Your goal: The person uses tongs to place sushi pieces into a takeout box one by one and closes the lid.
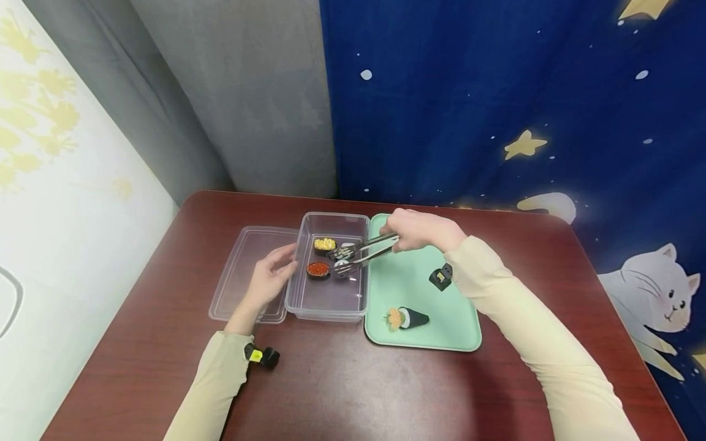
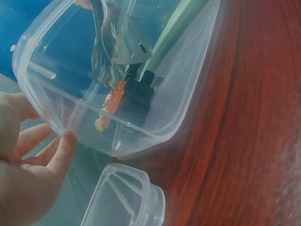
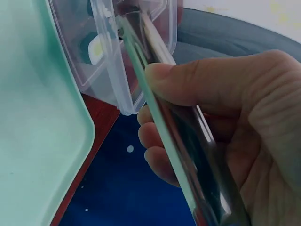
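Note:
My right hand [image 1: 419, 229] grips metal tongs [image 1: 375, 245], thumb on one arm and fingers round the other. Their slotted ends are apart inside a clear plastic container [image 1: 325, 306], over small white-and-black sushi rolls [image 1: 341, 264]; whether they pinch one cannot be told. Beside these sit a corn-topped sushi piece [image 1: 325, 244] and a red-roe sushi piece [image 1: 318, 270]. My left hand [image 1: 270, 278] touches the container's left wall near the rim, fingers and thumb loosely extended, as the left wrist view also shows.
Right of the container lies a pale green tray [image 1: 441, 337] bearing a cone-shaped hand roll [image 1: 410, 318]. A clear lid [image 1: 237, 275] lies flat to the left, partly under my left hand. All stand on a dark red wooden table [image 1: 331, 380], with curtains behind.

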A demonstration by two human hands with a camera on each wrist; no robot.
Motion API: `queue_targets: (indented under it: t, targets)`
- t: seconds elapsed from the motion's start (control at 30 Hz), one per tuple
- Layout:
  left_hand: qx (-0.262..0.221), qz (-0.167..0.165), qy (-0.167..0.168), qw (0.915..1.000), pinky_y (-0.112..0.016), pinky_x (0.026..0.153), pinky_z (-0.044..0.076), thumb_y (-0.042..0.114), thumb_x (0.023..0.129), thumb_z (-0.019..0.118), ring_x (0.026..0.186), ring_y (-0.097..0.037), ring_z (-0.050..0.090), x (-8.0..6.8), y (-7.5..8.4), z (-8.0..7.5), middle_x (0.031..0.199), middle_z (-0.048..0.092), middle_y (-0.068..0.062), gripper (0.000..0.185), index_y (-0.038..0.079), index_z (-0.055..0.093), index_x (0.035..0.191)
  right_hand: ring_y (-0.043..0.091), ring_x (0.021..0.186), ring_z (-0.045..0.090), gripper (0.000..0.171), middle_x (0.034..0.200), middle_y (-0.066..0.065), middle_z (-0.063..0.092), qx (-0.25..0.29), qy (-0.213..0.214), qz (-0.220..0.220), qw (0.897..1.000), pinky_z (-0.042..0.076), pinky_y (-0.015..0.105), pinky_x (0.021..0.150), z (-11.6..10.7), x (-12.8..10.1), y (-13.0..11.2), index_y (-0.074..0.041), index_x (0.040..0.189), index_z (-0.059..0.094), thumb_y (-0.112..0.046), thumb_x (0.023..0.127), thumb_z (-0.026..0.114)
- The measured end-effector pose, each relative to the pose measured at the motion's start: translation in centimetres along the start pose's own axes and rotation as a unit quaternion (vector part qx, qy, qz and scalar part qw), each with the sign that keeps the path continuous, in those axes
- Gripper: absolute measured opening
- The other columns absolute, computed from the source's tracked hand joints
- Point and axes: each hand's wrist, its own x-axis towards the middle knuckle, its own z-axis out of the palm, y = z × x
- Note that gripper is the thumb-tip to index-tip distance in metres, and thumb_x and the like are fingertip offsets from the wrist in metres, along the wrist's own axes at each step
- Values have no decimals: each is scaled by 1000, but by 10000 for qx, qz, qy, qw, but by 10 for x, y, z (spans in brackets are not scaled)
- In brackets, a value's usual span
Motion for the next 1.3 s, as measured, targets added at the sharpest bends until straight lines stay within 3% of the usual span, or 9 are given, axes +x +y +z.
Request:
queue_targets:
  t: [0.2,0.3,0.73,0.87,1.03,1.13,1.3]
  targets:
    - [-16,-134,19,9999,-10,84,48,-14,85,56,113,-45,48,-3,11,1,129,46,-32,41,-18,47,125,13,59,40,13,67,-1,54,-482,-119,71,9987,38,23,51,-8,10,-15,-8,81,69,2,74,64]
    - [-29,-171,-2,9998,-10,84,48,-14,85,56,114,-45,47,-3,12,1,130,46,-32,41,-18,46,125,13,60,36,14,67,-2,51,-627,-117,107,9979,35,23,51,-8,13,-19,-9,76,67,4,72,62]
    - [-72,-85,-29,9999,-9,84,47,-13,86,55,115,-48,45,-3,11,0,130,44,-35,41,-19,46,125,15,66,46,19,82,4,63,-713,-197,411,9964,46,28,59,-9,19,-28,-7,90,70,2,73,65]
    - [-98,-69,-15,9999,-9,84,47,-11,86,56,115,-46,46,-1,-2,-2,130,46,-32,41,-16,47,126,16,65,47,16,79,5,63,-548,-50,332,9979,47,29,59,-6,8,-23,-6,88,70,-1,73,67]
    - [-81,-53,4,10000,-11,86,48,-8,87,58,116,-41,48,2,-17,-3,131,48,-27,41,-11,50,127,17,70,56,30,93,11,66,-30,375,112,9992,52,30,65,8,-15,-6,-1,106,67,-7,77,71]
    - [-71,11,-2,10000,-11,86,48,-8,87,58,115,-42,48,2,-18,-3,130,48,-28,41,-12,49,127,21,76,59,41,101,15,65,299,818,-73,9962,54,34,71,20,-33,6,3,116,63,-9,78,72]
    - [-63,-70,-47,9999,-11,84,48,-11,86,56,116,-46,46,-1,-2,-1,131,45,-32,41,-16,46,126,23,83,62,48,107,17,62,765,1442,-126,9865,55,36,72,36,-68,19,8,120,58,-9,78,73]
